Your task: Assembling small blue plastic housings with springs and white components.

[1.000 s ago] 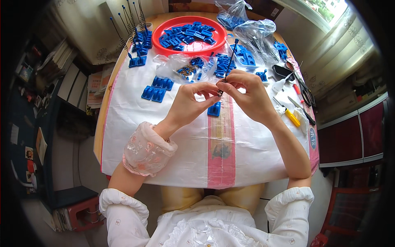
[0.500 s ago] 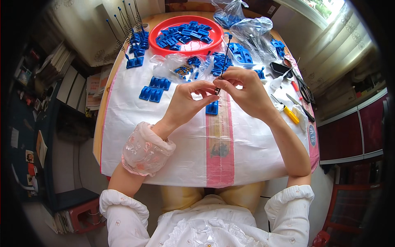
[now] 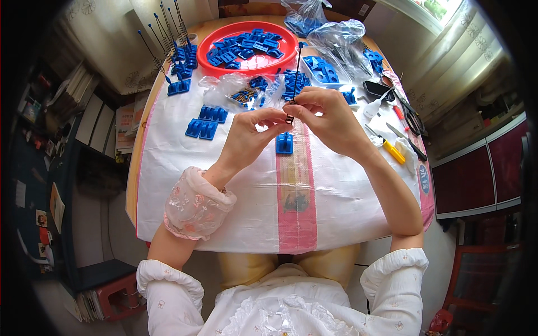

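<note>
Over the middle of the table, a thin dark rod with a coil spring at its lower end and a blue tip (image 3: 297,75) stands nearly upright. My left hand (image 3: 246,134) pinches the coil from the left with thumb and fingertips. From the right, my right hand (image 3: 328,117) pinches the same spring rod slightly higher. Just below my fingertips, a small blue plastic base (image 3: 284,144) rests on the cloth. A blue stem shows between this base and the coil; my fingers partly hide where they meet.
At the back stands a red tray (image 3: 246,71) of blue parts. Back left are several bases with spring rods (image 3: 178,84). Blue bases (image 3: 202,127) lie left of my hands, beside a clear bag (image 3: 224,88). Scissors (image 3: 412,120) and a yellow-handled screwdriver (image 3: 393,151) lie right.
The view has shifted slightly. The spring rod leans a little less to the right, and the blue stem under the coil shows more plainly. Both hands keep their pinch.
</note>
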A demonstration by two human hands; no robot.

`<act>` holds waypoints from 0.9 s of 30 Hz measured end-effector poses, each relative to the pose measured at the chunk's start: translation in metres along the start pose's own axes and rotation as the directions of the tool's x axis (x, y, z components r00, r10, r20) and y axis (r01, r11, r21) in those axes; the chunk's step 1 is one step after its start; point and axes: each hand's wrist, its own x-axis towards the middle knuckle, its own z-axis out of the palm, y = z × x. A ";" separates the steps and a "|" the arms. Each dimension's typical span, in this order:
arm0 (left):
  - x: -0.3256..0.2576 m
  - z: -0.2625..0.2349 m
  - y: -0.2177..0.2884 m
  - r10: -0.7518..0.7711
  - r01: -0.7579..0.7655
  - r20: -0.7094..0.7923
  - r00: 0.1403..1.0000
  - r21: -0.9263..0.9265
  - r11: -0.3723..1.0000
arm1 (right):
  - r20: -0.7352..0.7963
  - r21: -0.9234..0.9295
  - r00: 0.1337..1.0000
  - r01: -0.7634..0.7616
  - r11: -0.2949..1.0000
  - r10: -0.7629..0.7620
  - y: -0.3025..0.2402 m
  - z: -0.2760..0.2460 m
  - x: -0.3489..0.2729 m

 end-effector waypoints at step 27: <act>-0.001 0.004 0.016 -0.044 0.044 -0.005 0.999 0.082 0.996 | -0.549 -0.126 0.801 -0.363 0.923 0.240 0.144 -0.124 -0.086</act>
